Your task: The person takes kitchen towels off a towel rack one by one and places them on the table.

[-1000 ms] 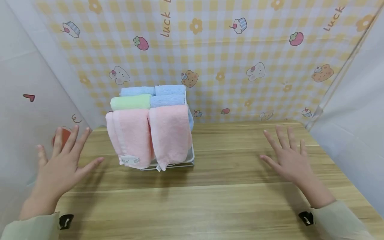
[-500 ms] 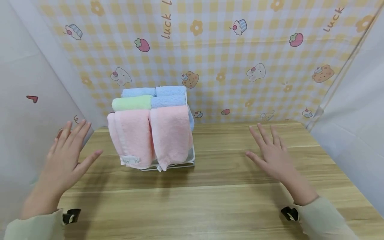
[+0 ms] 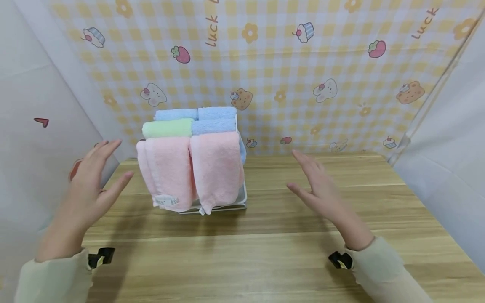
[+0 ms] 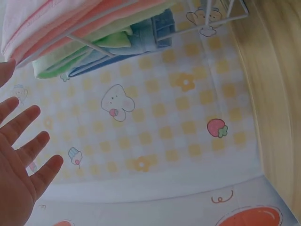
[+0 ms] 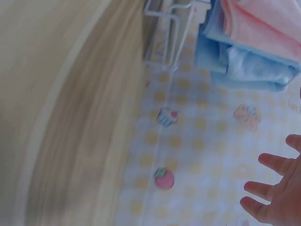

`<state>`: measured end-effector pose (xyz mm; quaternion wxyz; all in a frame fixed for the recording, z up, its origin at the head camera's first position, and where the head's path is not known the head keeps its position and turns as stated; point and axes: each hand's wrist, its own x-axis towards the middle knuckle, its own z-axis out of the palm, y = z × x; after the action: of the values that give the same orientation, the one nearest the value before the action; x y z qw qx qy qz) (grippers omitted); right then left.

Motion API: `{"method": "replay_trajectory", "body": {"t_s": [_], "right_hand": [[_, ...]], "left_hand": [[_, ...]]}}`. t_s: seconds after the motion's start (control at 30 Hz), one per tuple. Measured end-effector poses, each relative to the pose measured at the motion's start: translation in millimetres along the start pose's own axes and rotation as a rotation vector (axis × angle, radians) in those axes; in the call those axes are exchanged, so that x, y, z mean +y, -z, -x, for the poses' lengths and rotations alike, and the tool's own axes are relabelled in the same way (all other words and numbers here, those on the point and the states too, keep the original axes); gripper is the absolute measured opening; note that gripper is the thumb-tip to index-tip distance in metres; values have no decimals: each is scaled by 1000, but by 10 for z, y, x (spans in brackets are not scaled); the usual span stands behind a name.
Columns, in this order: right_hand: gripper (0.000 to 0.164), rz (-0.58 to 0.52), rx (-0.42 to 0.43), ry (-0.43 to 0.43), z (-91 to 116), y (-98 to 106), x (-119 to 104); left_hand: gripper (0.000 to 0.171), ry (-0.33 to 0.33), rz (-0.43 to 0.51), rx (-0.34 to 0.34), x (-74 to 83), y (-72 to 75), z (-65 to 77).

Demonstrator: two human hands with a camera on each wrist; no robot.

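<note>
Pink towels [image 3: 216,168] hang side by side over the front of a white wire rack [image 3: 238,206] on the table. Behind them lie a green towel [image 3: 167,127] and several blue towels [image 3: 214,126]. My left hand [image 3: 87,185] is held in the air to the left of the rack, fingers spread and touching nothing. On the other side, my right hand [image 3: 322,191] hovers with fingers extended, apart from the towels. In the left wrist view the folded green towel [image 4: 84,52] hangs in the rack above my spread fingers.
The wooden table [image 3: 265,261] runs up to a yellow checked cloth [image 3: 280,75] hanging behind the rack. White cloth walls [image 3: 38,84] close in both sides. A dark band with a small camera mount [image 3: 101,257] sits at each sleeve cuff.
My right hand has moved left toward the rack, and its palm has turned inward. My left hand has also turned its palm toward the rack, shifting slightly right. The towels have stayed put.
</note>
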<state>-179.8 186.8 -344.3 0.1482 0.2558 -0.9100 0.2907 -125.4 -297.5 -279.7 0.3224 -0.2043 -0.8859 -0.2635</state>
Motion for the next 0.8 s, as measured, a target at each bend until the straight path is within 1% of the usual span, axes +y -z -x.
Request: {"method": "replay_trajectory", "body": {"t_s": [0.07, 0.2, 0.33, 0.47, 0.53, 0.67, 0.8], "right_hand": [[77, -52, 19, 36, -47, -39, -61], [73, -145, 40, 93, -139, -101, -183], [70, -280, 27, 101, -210, -134, -330], [68, -415, 9, 93, -270, -165, -475], [67, -470, 11, 91, -299, -184, -542], [65, -566, 29, 113, -367, -218, -664], [67, -622, 59, 146, -442, -248, -760]], "left_hand": [[61, -26, 18, 24, 6, -23, -37], [57, -19, 18, 54, 45, -53, -88], [52, 8, 31, 76, 75, -77, -128], [46, 8, 80, 97, 97, -94, -176], [42, 27, 105, 105, 110, -101, -199], [33, 90, 144, 104, 150, -112, -239], [26, 119, 167, 106, 182, -134, -265]]}}
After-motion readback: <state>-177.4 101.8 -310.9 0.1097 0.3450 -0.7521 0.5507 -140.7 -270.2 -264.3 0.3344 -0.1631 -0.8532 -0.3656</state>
